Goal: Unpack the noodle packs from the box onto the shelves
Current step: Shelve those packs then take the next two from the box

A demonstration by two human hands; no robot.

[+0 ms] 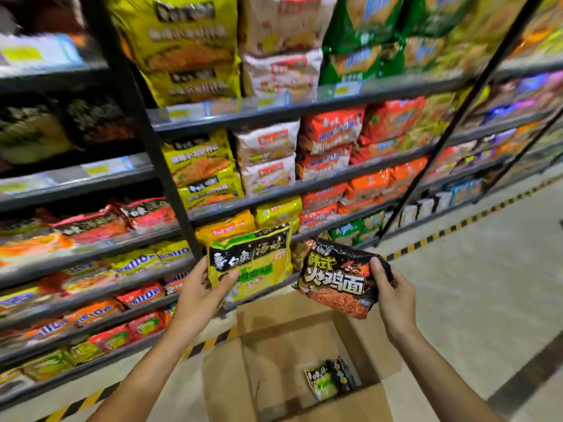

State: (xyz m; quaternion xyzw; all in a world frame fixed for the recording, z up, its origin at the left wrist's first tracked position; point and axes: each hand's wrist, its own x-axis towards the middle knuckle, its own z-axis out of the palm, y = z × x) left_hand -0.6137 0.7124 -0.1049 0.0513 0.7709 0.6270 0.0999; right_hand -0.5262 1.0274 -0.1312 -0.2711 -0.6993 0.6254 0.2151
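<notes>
Above the open cardboard box [274,370] on the floor, the person holds up two noodle packs, one in each hand, in front of the shelves [304,185]. The left hand [201,295] grips a yellow-green noodle pack [253,260] by its lower left corner, thumb laid across the printed front and the other fingers curled behind it. The pack stands nearly upright, its top edge overlapping the yellow packs on the lower shelf behind. The right hand [393,295] grasps a black-and-red noodle pack [338,278] by its right end, thumb on the front and the rest of the fingers wrapped around the back. This pack tilts, its left end higher than the lower right corner. The two held packs sit just beside each other without touching.

Inside the box, near its right wall, lie two more packs leaning together: a small green-and-black pack [321,383] and a dark pack [344,374] beside it. The box flaps stand open.

The shelves run in dark metal tiers filled with stacked noodle multipacks in yellow, white, orange, red and green. A yellow-and-black striped line [457,226] marks the floor along the foot of the shelving.
</notes>
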